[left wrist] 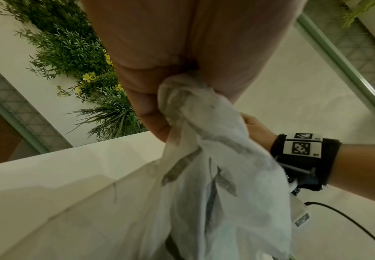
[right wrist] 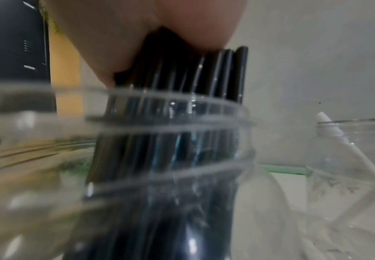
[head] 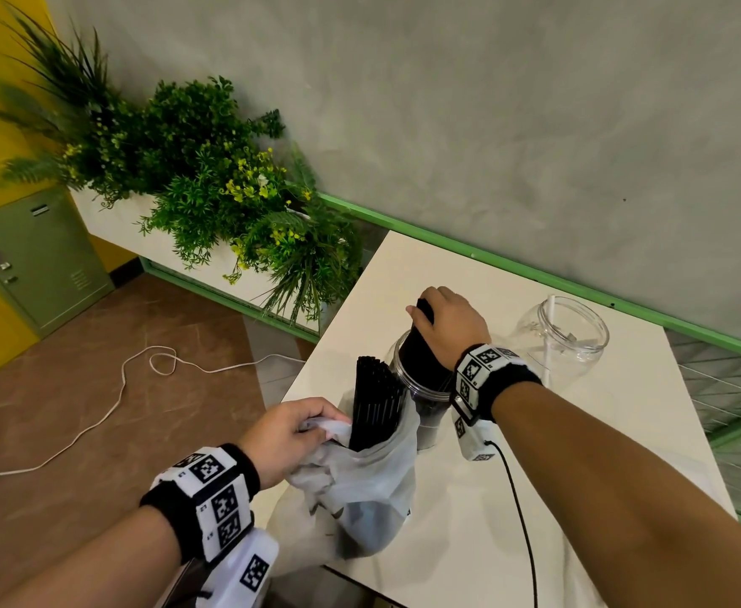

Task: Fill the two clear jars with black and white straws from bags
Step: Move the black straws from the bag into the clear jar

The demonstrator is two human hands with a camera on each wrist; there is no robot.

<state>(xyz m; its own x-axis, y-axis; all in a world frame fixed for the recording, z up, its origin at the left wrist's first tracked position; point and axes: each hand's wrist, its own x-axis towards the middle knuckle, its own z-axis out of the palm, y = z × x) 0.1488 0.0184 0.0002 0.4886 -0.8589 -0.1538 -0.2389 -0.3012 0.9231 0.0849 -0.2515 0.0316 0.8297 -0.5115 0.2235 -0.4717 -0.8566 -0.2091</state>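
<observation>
At the centre of the head view, a bundle of thin black plastic straws [head: 417,344] stands upright in a clear round plastic jar [head: 425,388], their tops rising above its rim. The right hand [head: 450,326] is curled over the top of this bundle and grasps it; in the right wrist view the same black straws [right wrist: 177,109] run down from under the palm, through the jar's threaded neck [right wrist: 137,123].

Just left of that jar, a second sheaf of black straws [head: 375,403] sticks up out of a thin, crumpled white plastic bag [head: 368,480] that stands on the white worktop [head: 579,498]. The left hand [head: 290,436] clenches the bunched upper edge of the bag at its left side; the left wrist view shows the fingers [left wrist: 150,112] closed round the gathered film [left wrist: 204,140].

To the right in the head view, a second clear plastic jar [head: 566,340] stands apart from the first one, with a single white straw [head: 550,335] leaning inside it.

A thin black cable [head: 522,520] runs from the right wrist device down across the worktop. Green artificial plants with yellow flowers [head: 211,177] fill a white planter at upper left, a white cord [head: 110,410] loops over the brown floor at left, and a green metal cabinet [head: 31,256] stands at the far left.
</observation>
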